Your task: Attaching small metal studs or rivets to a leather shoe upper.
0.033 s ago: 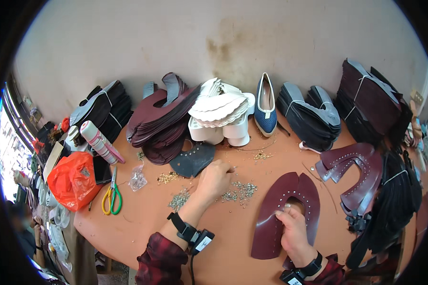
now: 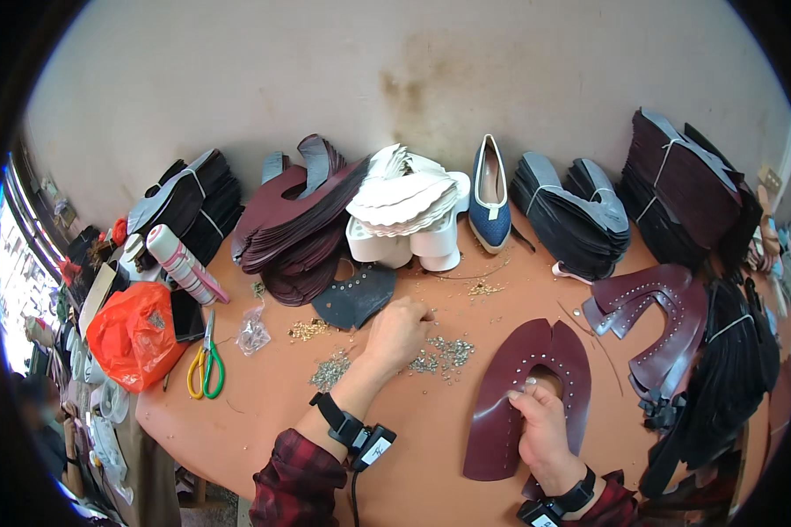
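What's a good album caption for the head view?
Right hand on a studded maroon piece, left hand near loose silver studs.

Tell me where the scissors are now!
In the head view, the scissors lie on the left side of the table, between the orange-red bag and the small clear bag.

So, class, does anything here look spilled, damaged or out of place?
The silver studs look spilled, lying loose on the table near the left hand rather than in a container; the gold bits are scattered too, possibly on purpose. A brown stain marks the pale wall.
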